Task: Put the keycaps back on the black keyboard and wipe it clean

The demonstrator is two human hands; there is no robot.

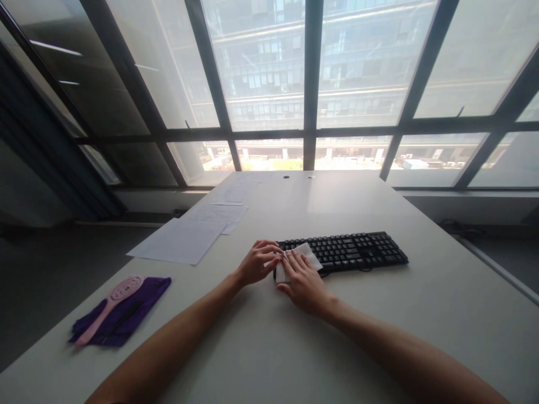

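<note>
A black keyboard (pixel 351 251) lies on the white table, and a white tissue (pixel 312 256) covers part of its left end. My right hand (pixel 306 285) rests flat over the tissue, fingers stretched out and pressing it down, thumb apart at the near side. At the keyboard's left end is my left hand (pixel 257 262), its fingers loosely bent and apart. Its fingertips reach the keyboard's edge and the tissue's corner; whether they touch the tissue I cannot tell. The keys beneath the tissue and my right hand are hidden.
On the left of the table (pixel 236 359), a pink hairbrush (pixel 120 294) and a thin dark item lie on a folded purple cloth (pixel 145 303). Several paper sheets (pixel 181 241) spread along the far left edge. Large windows (pixel 265 73) stand beyond the table.
</note>
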